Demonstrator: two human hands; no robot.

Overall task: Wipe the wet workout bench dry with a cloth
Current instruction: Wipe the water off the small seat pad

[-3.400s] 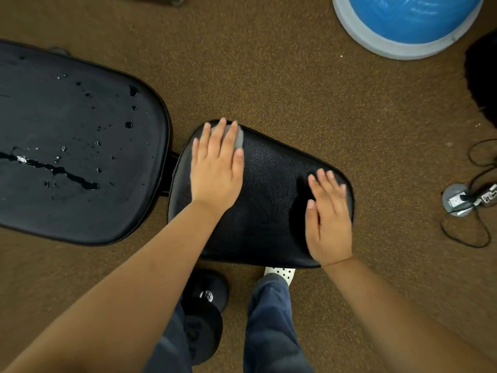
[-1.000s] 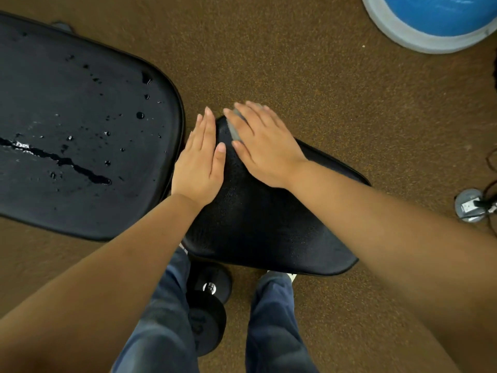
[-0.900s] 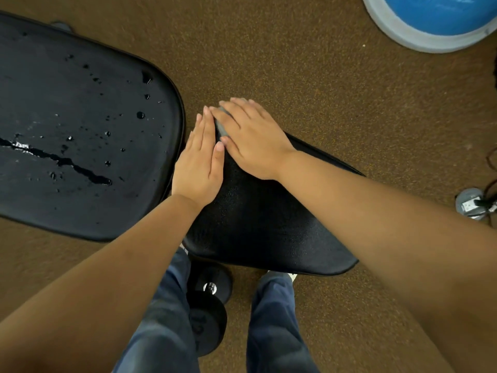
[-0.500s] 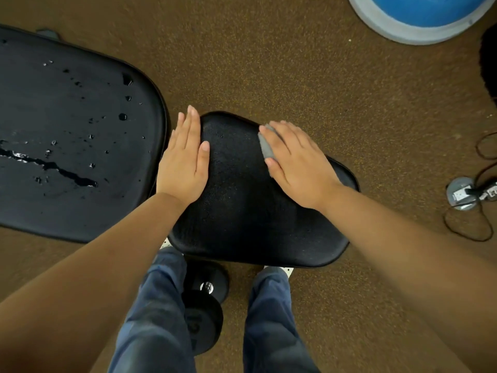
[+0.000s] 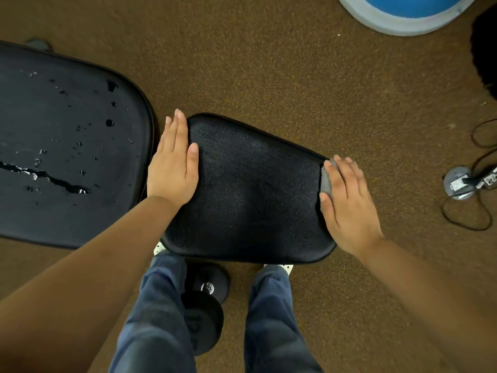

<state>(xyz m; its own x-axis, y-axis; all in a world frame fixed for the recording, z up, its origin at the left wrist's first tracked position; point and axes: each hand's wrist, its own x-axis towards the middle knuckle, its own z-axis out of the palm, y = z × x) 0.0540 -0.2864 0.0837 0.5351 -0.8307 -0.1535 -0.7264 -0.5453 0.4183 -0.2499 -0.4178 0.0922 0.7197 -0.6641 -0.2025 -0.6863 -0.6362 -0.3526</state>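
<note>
The black bench has two pads. The small seat pad (image 5: pixel 250 192) lies in the middle of the view and looks matte, with no drops showing. The large back pad (image 5: pixel 67 146) on the left carries a streak of water and several scattered drops. My left hand (image 5: pixel 173 168) rests flat on the seat pad's left edge, fingers straight. My right hand (image 5: pixel 347 203) presses flat on a small grey cloth (image 5: pixel 326 179) at the seat pad's right edge; most of the cloth is hidden under the fingers.
A black dumbbell (image 5: pixel 204 305) lies on the brown carpet between my legs, under the seat's near edge. A blue balance ball with a grey rim (image 5: pixel 403 12) sits at the top right. A floor socket with black cables (image 5: pixel 460 184) is at the right.
My right hand has slid the cloth across the seat pad from its left end to its right edge. My left hand has stayed flat on the left edge.
</note>
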